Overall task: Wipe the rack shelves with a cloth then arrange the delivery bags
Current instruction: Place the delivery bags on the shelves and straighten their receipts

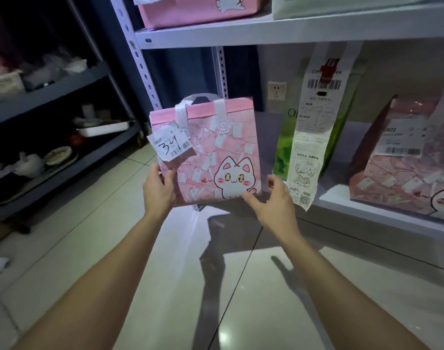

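Observation:
A pink delivery bag (216,152) with a white cartoon cat and a paper slip marked "34" is upright at the left end of the white rack's lower shelf (342,200). Whether it rests on the shelf or hangs just in front of it, I cannot tell. My left hand (159,190) grips its lower left edge, thumb on the front and fingers behind. My right hand (274,198) is at the lower right corner with fingers spread, the index fingertip touching the bag's bottom edge. No cloth is in view.
A green bag (284,152) with a long hanging receipt (309,137) stands right of the held bag, and another pink cat bag (405,170) beyond it. The upper shelf (266,31) holds more bags. A dark rack (52,97) with dishes stands left. Tiled floor lies below.

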Demonstrator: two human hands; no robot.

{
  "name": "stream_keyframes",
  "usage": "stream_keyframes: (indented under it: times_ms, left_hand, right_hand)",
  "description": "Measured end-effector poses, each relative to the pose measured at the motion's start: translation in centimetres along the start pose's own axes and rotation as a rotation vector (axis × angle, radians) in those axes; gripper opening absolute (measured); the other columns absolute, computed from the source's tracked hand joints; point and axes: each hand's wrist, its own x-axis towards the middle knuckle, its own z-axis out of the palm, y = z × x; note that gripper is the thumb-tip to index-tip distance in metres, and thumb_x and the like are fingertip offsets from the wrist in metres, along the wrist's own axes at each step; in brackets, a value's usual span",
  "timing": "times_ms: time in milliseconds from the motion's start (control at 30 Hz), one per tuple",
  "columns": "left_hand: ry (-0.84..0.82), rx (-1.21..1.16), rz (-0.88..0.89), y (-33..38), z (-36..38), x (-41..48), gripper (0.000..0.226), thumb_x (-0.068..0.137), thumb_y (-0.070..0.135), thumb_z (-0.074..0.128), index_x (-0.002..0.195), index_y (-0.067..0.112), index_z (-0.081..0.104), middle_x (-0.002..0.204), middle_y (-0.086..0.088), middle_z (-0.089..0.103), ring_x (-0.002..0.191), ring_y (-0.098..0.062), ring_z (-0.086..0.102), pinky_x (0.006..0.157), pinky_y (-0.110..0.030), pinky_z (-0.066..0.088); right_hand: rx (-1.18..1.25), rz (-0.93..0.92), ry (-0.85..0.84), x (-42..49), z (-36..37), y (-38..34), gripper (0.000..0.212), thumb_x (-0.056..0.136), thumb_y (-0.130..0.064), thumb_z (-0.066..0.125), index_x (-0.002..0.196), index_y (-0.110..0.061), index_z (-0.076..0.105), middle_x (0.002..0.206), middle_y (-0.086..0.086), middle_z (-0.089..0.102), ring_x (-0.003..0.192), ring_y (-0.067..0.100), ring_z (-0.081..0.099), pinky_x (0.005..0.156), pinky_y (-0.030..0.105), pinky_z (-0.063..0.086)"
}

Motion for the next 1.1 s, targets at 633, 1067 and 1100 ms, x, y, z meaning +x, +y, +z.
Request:
stream_keyframes:
  times_ms: [633,1067,1100]
  left_hand:
    - [-0.376,-0.086,-0.434,16.2,-19.5,-5.5,0.017,0.106,0.029,0.057,0.122,0.022,0.058,0.114,-0.002,0.077,0.104,-0.028,0.074,0.09,-0.052,0.062]
    - [-0.585,-0.105,-0.375,37.9,-37.8,-3.6,0.02,0.101,0.019,0.066,0.11,0.037,0.065,0.114,0.006,0.078,0.105,-0.022,0.074,0.081,-0.046,0.061]
    - [-0.609,-0.114,-0.358,39.4,-38.6,-3.4,0.02,0.1,0.018,0.066,0.109,0.037,0.065,0.113,0.006,0.078,0.104,-0.021,0.074,0.079,-0.045,0.061]
  right_hand:
    - [0.183,0.332,-0.279,-7.4,-12.6,-22.5,0.034,0.09,-0.029,0.083,0.121,-0.017,0.076,0.11,-0.003,0.079,0.101,0.015,0.076,0.087,0.032,0.061]
    - [0.214,0.485,-0.16,-14.1,-27.4,-44.0,0.033,0.085,-0.027,0.086,0.116,-0.02,0.075,0.104,-0.005,0.08,0.086,0.009,0.077,0.065,0.023,0.06]
    - [0.212,0.485,-0.135,-14.4,-28.5,-45.0,0.03,0.084,-0.027,0.087,0.112,-0.02,0.076,0.101,-0.006,0.08,0.087,0.012,0.077,0.071,0.028,0.062]
